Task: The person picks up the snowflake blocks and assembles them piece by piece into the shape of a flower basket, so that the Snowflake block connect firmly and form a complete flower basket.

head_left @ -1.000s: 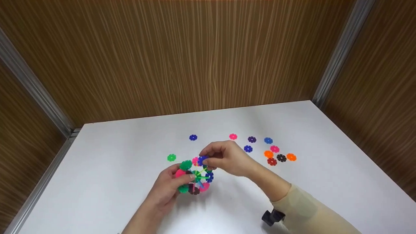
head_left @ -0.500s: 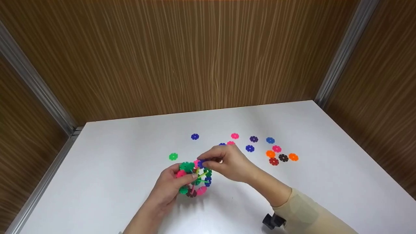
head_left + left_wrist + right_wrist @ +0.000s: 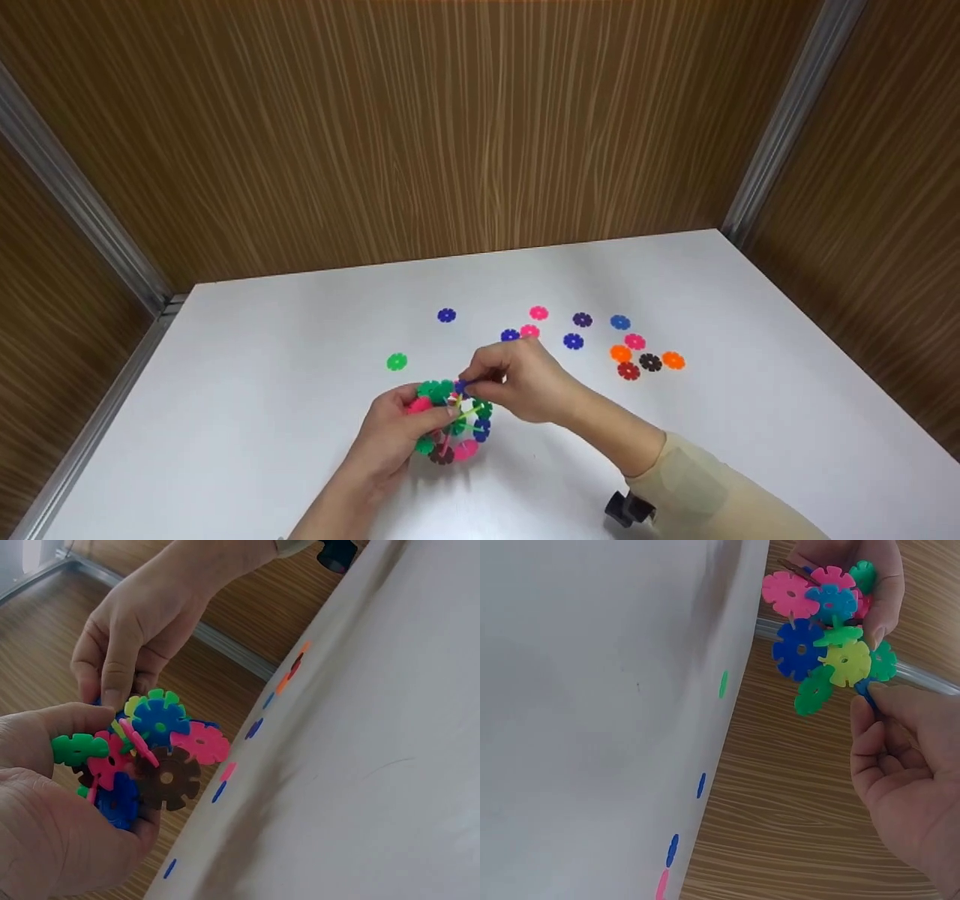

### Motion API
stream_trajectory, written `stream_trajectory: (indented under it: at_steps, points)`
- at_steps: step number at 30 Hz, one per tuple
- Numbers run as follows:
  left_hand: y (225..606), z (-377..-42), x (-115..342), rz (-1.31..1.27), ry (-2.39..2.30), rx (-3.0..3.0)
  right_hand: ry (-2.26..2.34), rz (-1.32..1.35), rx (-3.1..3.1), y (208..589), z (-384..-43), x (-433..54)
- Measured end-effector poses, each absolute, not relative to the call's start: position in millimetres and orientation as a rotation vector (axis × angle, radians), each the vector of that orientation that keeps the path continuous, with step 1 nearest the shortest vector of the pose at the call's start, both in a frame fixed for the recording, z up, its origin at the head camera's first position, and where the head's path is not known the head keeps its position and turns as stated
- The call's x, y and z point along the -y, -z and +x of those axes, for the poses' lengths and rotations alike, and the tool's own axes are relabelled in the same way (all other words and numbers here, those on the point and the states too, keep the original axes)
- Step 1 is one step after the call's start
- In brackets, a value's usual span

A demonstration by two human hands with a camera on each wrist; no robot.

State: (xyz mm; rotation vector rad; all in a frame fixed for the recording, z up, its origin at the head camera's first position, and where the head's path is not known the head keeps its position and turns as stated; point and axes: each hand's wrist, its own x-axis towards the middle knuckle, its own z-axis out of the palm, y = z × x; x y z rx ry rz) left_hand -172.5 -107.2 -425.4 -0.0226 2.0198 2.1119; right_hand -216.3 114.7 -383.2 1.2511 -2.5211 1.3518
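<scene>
My left hand grips a ring-like cluster of interlocking snowflake discs, notched plastic rounds in green, pink, blue, brown and yellow. Its thumb lies across the near face of the cluster. At the cluster's upper right, my right hand pinches a dark blue disc between thumb and index finger. In the right wrist view that disc meets the cluster beside a yellow disc and a green disc. The fingers hide most of the blue disc. Both hands hold the work above the white table.
Loose discs lie flat on the white table: a green disc and a blue disc beyond the hands, and several more, including an orange disc, to the right. Wood-grain panels stand behind and at both sides.
The cluster has tilted and sunk slightly in the left hand. The right hand has lowered a little with the blue disc, uncovering a blue and a pink disc on the table behind it.
</scene>
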Motion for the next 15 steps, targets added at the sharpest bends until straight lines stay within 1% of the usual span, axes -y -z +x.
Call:
stream_trajectory:
  at_steps: [6, 15]
  points:
    - [425.3, -171.7, 106.2, -0.041, -2.085, -2.047, -1.413, 1.226, 2.585, 383.1, -217.8, -114.3]
    - [427.1, -171.3, 103.9, -0.048, -2.044, -2.06, -1.336, 1.176, 2.732, 377.3, -216.2, -112.3]
